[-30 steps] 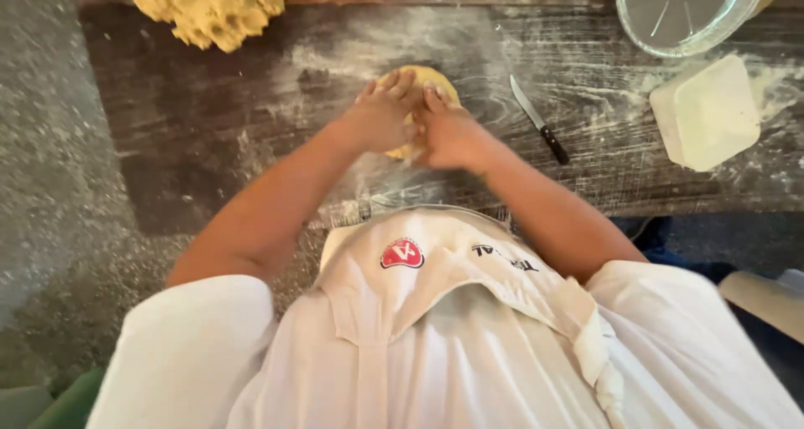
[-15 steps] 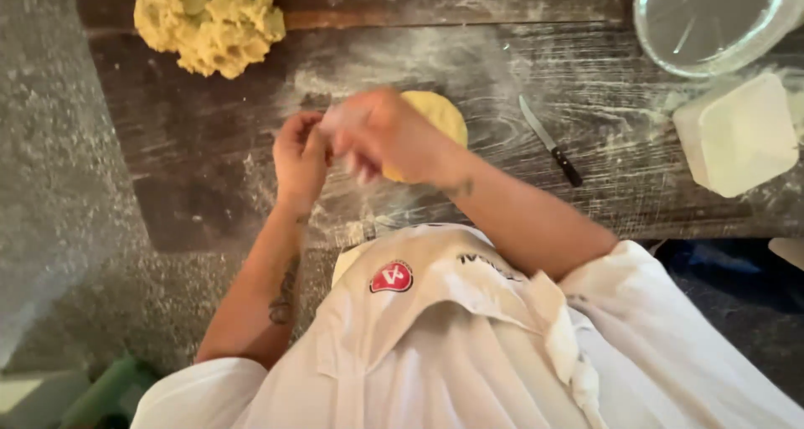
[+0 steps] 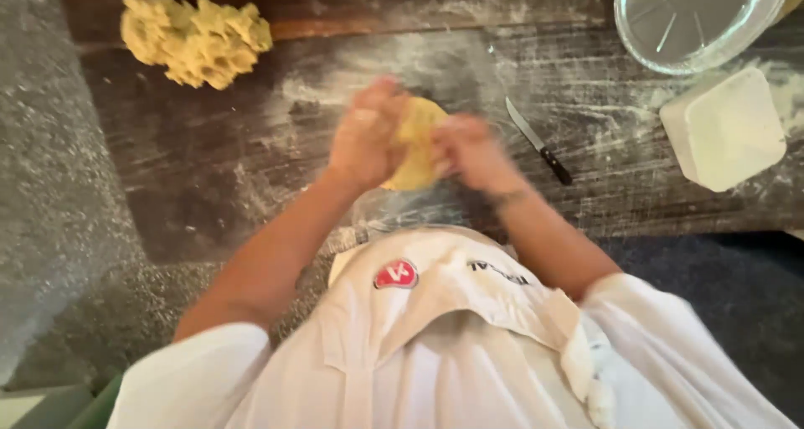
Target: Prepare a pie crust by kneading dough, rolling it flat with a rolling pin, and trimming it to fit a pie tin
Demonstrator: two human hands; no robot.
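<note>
Dough disc sits between our two hands, lifted a little above the middle of the floured table, roughly at the near edge's centre. Our left hand cups it from one side with the fingers curled round the rim, and our right hand presses in from the other, fingers bent against it, so both are gripping the same yellow piece. It's a bit blurry, so we can't tell exactly how each fingertip sits. Holding it on edge between both palms like that looks like a way to keep the disc round while we work it.

Over at the far left corner there's a big lumpy mound of dough, well apart from us, probably parked there so it stays out of the working patch. A small knife with a dark handle lies just right of our right hand, within easy reach. Further right sits a white block near the right edge, and a clear glass bowl takes the far right corner. Flour is smeared all over the dark wood, thickest around the middle.
</note>
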